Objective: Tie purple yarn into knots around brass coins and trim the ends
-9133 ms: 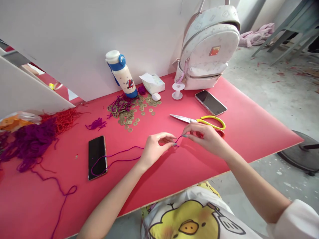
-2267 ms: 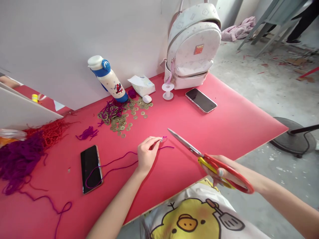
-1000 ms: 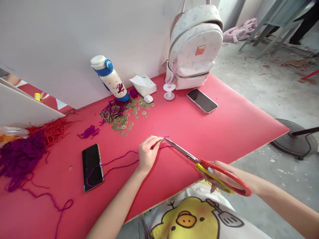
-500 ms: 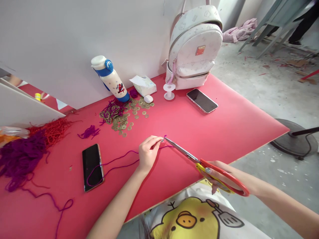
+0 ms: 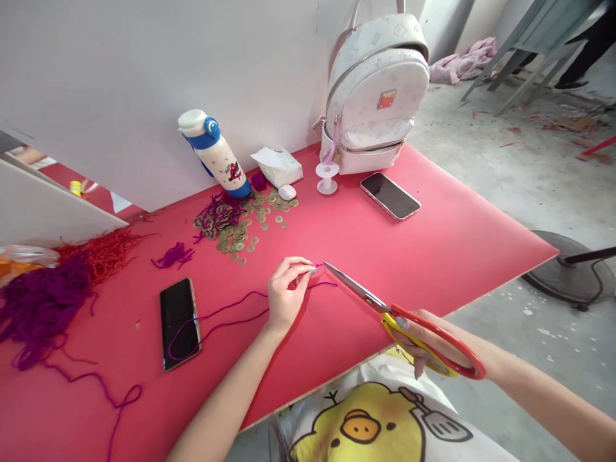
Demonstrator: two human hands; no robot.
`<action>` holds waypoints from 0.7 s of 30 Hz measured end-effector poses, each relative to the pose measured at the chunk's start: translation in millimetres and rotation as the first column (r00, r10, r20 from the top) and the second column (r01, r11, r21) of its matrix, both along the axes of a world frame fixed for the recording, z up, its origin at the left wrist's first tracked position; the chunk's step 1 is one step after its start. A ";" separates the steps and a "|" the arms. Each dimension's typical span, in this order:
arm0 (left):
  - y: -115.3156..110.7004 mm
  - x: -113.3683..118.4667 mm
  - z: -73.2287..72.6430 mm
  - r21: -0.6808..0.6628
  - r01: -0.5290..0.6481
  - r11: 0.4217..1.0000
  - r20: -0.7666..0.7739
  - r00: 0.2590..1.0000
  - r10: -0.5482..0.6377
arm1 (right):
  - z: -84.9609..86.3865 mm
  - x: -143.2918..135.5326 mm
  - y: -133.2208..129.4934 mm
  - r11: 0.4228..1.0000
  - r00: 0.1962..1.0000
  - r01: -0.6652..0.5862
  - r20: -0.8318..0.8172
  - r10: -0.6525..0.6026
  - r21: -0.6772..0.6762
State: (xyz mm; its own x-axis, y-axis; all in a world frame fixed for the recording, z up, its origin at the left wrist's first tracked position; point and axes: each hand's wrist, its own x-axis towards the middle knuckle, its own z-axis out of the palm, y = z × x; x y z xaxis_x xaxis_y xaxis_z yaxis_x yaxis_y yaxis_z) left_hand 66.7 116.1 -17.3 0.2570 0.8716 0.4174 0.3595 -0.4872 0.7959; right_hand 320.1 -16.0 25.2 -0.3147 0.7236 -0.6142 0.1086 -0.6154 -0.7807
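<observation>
My left hand (image 5: 287,292) pinches a purple string (image 5: 235,320) between thumb and fingers, a short end sticking out past the fingertips. The rest of the string runs left in a loop over a dark phone (image 5: 179,321), and another end lies on the table to the right. In my right hand (image 5: 418,340) is a pair of scissors (image 5: 356,292) with one red and one yellow handle. Its blades look closed, and their tip points at the short string end, just right of my left fingertips.
Brass-coloured coins (image 5: 235,240) with holes lie mid-table by a bottle (image 5: 216,154). Behind are a tissue pack (image 5: 279,165), a white spool (image 5: 327,178), a second phone (image 5: 389,196) and a backpack (image 5: 375,96). Purple yarn (image 5: 43,301) and red yarn (image 5: 108,250) are heaped at left.
The scissors and my right hand have shifted slightly to the right, so the tip is a little farther from my left fingertips. My left hand stays nearly in place, still pinching.
</observation>
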 end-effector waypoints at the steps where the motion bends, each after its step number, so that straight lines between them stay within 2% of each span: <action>1: 0.3 -0.1 -0.5 -0.002 -0.003 1.000 0.003 1.000 0.003 | 0.2 0.4 -0.1 1.000 1.000 0.003 -0.027 -0.002 0.006; 9: 1.0 -0.6 -0.6 0.027 0.012 1.000 0.027 1.000 -0.013 | -1.7 3.7 0.7 0.992 0.976 -0.106 -0.186 0.118 0.074; 21: -1.8 -1.0 1.9 0.040 0.084 0.996 0.042 0.995 -0.086 | -5.7 3.7 0.5 0.987 0.960 -0.125 -0.240 0.146 0.100</action>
State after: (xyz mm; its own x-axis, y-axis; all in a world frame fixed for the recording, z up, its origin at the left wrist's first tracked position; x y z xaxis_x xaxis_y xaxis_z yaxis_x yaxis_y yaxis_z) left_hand 65.8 114.3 -15.4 0.3101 0.8308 0.4622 0.2807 -0.5445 0.7904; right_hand 323.7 -15.5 19.4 -0.5469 0.7089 -0.4453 -0.0151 -0.5402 -0.8414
